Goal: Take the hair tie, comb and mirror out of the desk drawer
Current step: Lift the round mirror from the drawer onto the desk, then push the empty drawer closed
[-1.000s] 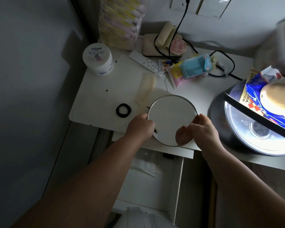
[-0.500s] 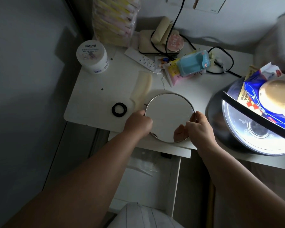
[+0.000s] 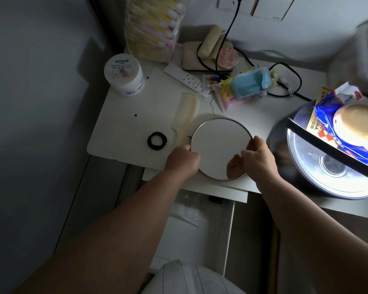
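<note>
— Below your arms, what's there?
— The drawer [image 3: 200, 236], pulled open.
— And your hands?
— Your left hand [image 3: 182, 161] and right hand [image 3: 258, 159] grip the mirror [image 3: 218, 145] by its rim, at the desk [image 3: 123, 126] edge.
— Beyond?
— The hair tie [image 3: 157, 140] lies left; the comb [image 3: 185, 115] lies just past it.

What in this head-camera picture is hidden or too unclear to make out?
- Inside of the open drawer: mostly covered by the forearms and dark.
- Near rim of the mirror: behind the left hand and right hand.
- Comb teeth: too dim to see.
- Object at the right edge: blurred, cut off.
</note>
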Demonstrator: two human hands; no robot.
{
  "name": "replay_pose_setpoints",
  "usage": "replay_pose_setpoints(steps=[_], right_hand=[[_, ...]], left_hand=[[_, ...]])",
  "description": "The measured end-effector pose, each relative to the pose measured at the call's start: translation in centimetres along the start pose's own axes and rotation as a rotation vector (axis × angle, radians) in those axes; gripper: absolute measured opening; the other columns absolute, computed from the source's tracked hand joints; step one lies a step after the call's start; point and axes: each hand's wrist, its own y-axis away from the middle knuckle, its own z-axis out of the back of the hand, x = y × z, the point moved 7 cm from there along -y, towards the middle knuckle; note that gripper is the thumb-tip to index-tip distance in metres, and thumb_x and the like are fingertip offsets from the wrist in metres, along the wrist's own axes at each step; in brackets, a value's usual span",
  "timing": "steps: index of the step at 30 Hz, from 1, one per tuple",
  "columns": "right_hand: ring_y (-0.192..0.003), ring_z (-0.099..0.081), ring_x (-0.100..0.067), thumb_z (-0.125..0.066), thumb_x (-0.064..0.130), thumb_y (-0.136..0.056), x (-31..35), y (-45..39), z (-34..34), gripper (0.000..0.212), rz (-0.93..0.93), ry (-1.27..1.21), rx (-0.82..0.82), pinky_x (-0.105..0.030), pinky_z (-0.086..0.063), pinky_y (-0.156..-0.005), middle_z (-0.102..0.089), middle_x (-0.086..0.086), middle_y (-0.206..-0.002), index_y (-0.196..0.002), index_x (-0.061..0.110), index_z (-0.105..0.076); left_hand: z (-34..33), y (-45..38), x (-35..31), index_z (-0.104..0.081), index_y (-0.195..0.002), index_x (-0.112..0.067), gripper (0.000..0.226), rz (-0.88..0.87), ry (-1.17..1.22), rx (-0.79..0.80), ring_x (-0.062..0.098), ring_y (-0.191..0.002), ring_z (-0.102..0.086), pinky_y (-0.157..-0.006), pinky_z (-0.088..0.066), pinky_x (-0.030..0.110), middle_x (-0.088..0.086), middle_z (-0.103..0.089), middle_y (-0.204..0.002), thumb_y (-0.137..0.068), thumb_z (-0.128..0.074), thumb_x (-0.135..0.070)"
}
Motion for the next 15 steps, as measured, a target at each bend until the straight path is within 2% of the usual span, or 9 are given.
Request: replay_pose_setpoints(steps=[2, 3, 6, 8, 10, 11, 13, 15], right_hand=[[-0.052, -0.045, -0.006, -0.044, -0.003, -0.083, 0.2, 0.5, 0.2, 0.033, 0.008, -0.042, 0.013, -0.011, -0.040, -0.041, -0.052, 0.003, -0.064, -0.115, 0.004, -0.051], [-0.050, -0.043, -0.004, -0.043, -0.005, -0.085, 0.3, 0.8, 0.4, 0.037, 0.019, -0.064, 0.015, -0.004, -0.035, -0.035, -0.053, 0.002, -0.064, -0.121, 0.003, -0.049], [-0.052, -0.037, 0.004, -0.043, -0.004, -0.089, 0.4, 2.5, 0.9, 0.053, 0.062, -0.126, -0.006, 0.004, -0.032, -0.038, -0.057, 0.002, -0.077, -0.140, 0.007, -0.036], [-0.056, -0.044, 0.001, -0.043, -0.002, -0.090, -0.4, 3.8, 1.0, 0.053, 0.068, -0.179, -0.036, 0.001, -0.035, -0.043, -0.060, -0.001, -0.094, -0.141, 0.009, -0.035], [-0.083, -0.054, -0.007, -0.047, 0.005, -0.090, -2.0, 5.4, 1.0, 0.050, 0.054, -0.169, -0.101, -0.006, -0.034, -0.060, -0.057, -0.001, -0.122, -0.139, 0.013, -0.040], [-0.097, -0.052, -0.008, -0.050, 0.009, -0.090, -3.3, 6.1, 0.8, 0.048, 0.043, -0.154, -0.128, -0.008, -0.032, -0.072, -0.055, -0.003, -0.129, -0.137, 0.014, -0.042], [-0.103, -0.049, -0.010, -0.053, 0.009, -0.090, -6.4, 8.0, 0.0, 0.044, 0.009, -0.148, -0.124, -0.013, -0.031, -0.081, -0.056, -0.008, -0.129, -0.133, 0.012, -0.047], [-0.108, -0.052, -0.016, -0.053, 0.005, -0.089, -10.0, 10.3, -1.1, 0.043, -0.058, -0.133, -0.069, -0.021, -0.035, -0.088, -0.057, -0.012, -0.130, -0.132, 0.009, -0.049]], left_hand=[[0.0, 0.3, 0.0, -0.065, -0.088, -0.004, 0.023, -0.001, 0.004, 0.015, 0.033, -0.082, -0.060, -0.066, -0.041, 0.030, 0.015, -0.068, -0.087, -0.073, -0.048, -0.009], [0.0, 0.6, 0.1, -0.065, -0.089, -0.005, 0.022, 0.004, 0.020, 0.028, 0.032, -0.079, -0.057, -0.066, -0.040, 0.029, 0.012, -0.065, -0.082, -0.073, -0.049, -0.009], [-0.1, 1.6, 0.1, -0.060, -0.086, -0.003, 0.016, 0.002, 0.067, 0.057, 0.028, -0.080, -0.053, -0.068, -0.041, 0.033, 0.006, -0.059, -0.080, -0.075, -0.052, -0.011], [-0.1, 2.7, 0.4, -0.057, -0.088, -0.012, 0.009, 0.008, 0.084, 0.054, 0.029, -0.098, -0.055, -0.078, -0.042, 0.033, 0.002, -0.061, -0.095, -0.080, -0.054, -0.014], [0.0, 3.7, 1.5, -0.052, -0.125, -0.017, 0.040, 0.017, 0.120, 0.041, 0.026, -0.125, -0.049, -0.093, -0.039, 0.031, 0.006, -0.056, -0.126, -0.086, -0.053, -0.018], [0.1, 4.1, 2.4, -0.044, -0.138, -0.015, 0.052, 0.025, 0.149, 0.021, 0.026, -0.126, -0.049, -0.093, -0.040, 0.030, 0.008, -0.053, -0.133, -0.087, -0.053, -0.019], [1.1, 5.0, 4.8, -0.045, -0.138, -0.012, 0.052, 0.045, 0.201, -0.027, 0.026, -0.109, -0.057, -0.079, -0.045, 0.029, 0.012, -0.057, -0.129, -0.086, -0.052, -0.015], [2.1, 6.0, 8.0, -0.053, -0.130, -0.009, 0.043, 0.112, 0.259, -0.046, 0.023, -0.094, -0.055, -0.067, -0.042, 0.025, 0.018, -0.060, -0.126, -0.088, -0.052, -0.011]])
